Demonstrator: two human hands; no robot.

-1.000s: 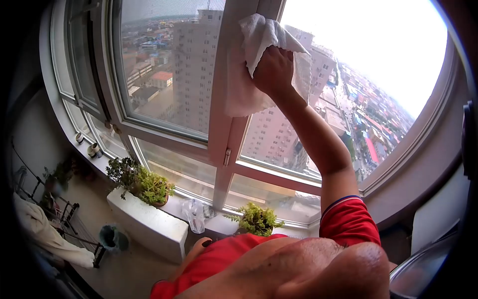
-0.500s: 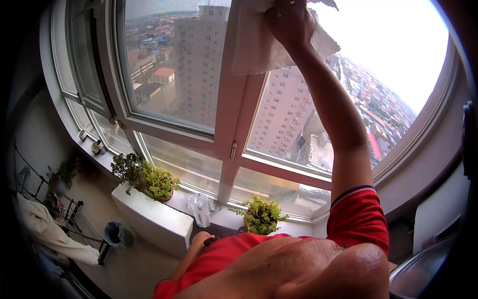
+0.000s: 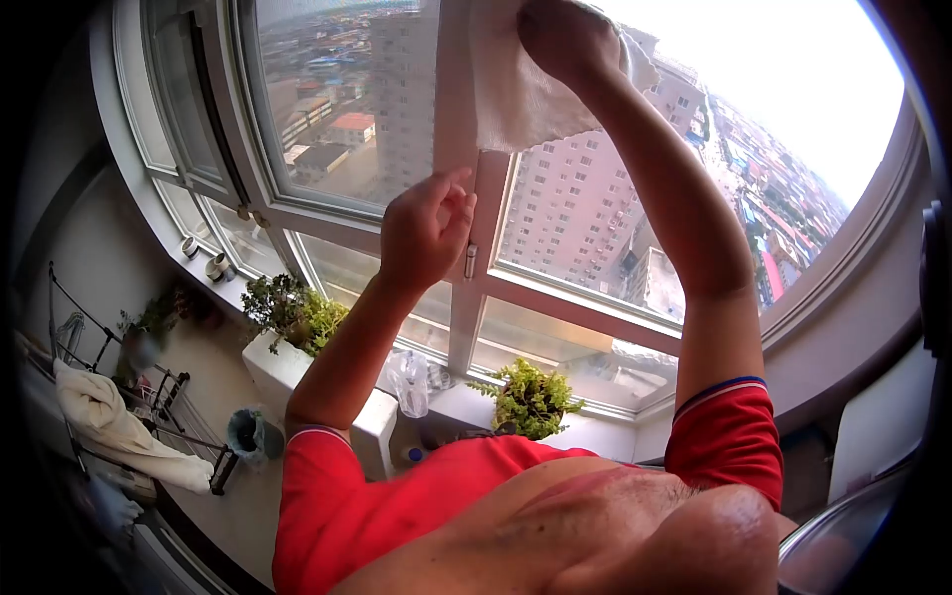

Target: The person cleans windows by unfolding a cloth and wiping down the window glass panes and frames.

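At the top of the view my right hand (image 3: 573, 42) is closed on a white cloth (image 3: 516, 104), which hangs over the window frame's upright and part of the right pane. The fingertips there are partly hidden. My left hand (image 3: 428, 226) is raised in front of the window frame (image 3: 461, 327), just left of the window handle (image 3: 471, 260). Its fingers are loosely bent and apart, with nothing in them. Whether they touch the frame I cannot tell.
Below the window, potted plants (image 3: 526, 399) and a clear plastic bag (image 3: 409, 382) line the sill. A white ledge (image 3: 372, 426) juts out at left. Beyond it are a lined bin (image 3: 253, 436) and a black rack with a cream cloth (image 3: 129, 426). Small pots (image 3: 216, 266) stand farther left.
My left hand has risen from low beside my body to the window frame near the handle. The right hand and cloth have shifted slightly, with the cloth still in its grip.
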